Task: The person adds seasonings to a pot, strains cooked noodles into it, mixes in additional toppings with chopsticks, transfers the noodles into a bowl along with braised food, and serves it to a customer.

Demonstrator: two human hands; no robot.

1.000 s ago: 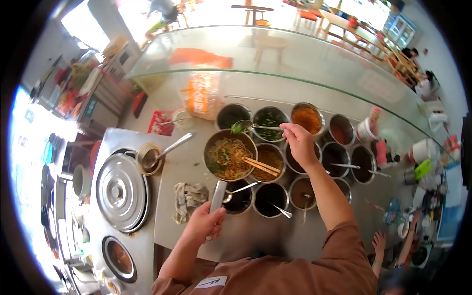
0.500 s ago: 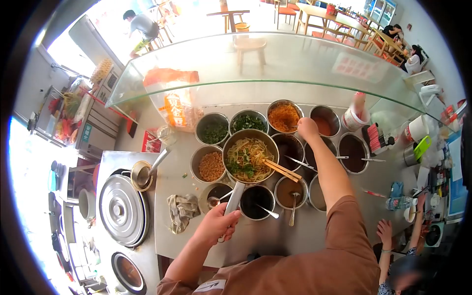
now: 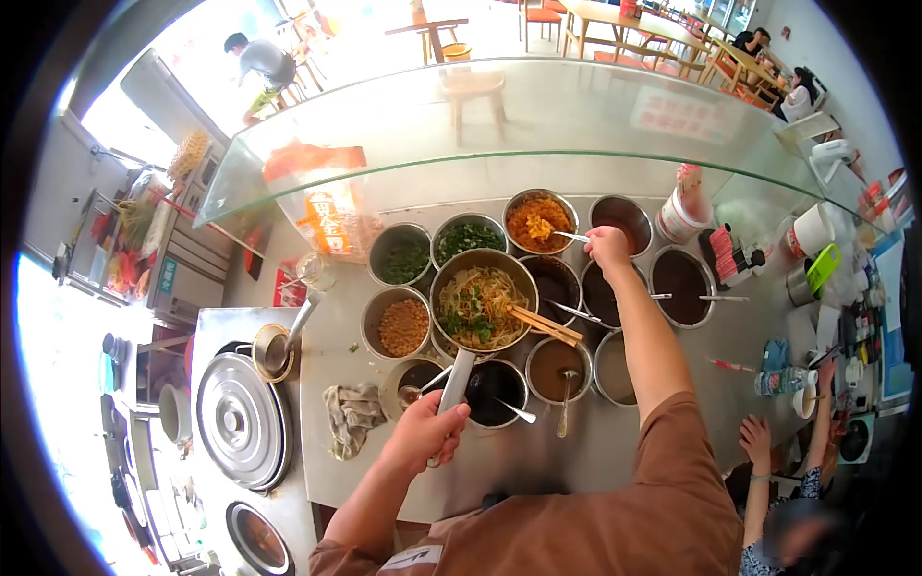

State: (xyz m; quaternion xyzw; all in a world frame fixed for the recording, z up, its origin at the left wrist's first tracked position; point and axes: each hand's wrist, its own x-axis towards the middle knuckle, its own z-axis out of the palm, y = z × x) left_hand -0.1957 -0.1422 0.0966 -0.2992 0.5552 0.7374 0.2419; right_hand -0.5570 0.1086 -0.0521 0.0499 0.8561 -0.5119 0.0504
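My left hand [image 3: 428, 431] is wrapped round the grey handle of a saucepan [image 3: 523, 280], held above the metal bowls. Noodles with green herbs [image 3: 480, 307] fill the saucepan, and wooden chopsticks [image 3: 547, 324] lean out over its right rim. In my right hand [image 3: 612, 251] is the metal handle of a spoon [image 3: 572, 236]. Its bowl end carries orange chopped food [image 3: 540, 228], just over a metal bowl [image 3: 570, 208] of the same food. Chopped greens [image 3: 469, 239] stand to the left, beans or nuts [image 3: 404, 326] below them, and dark sauces [image 3: 680, 288] to the right.
Above the bowls runs a glass screen [image 3: 480, 158], with an orange-white bag [image 3: 327, 216] behind the left bowls. A cloth [image 3: 354, 419] and a lidded pot [image 3: 238, 422] are at left. Another person's hand [image 3: 756, 444] shows lower right; further people sit beyond the glass.
My right hand has raised the spoon, and its orange load now shows over the bowl. The whole view has shifted slightly. My left hand still grips the saucepan.
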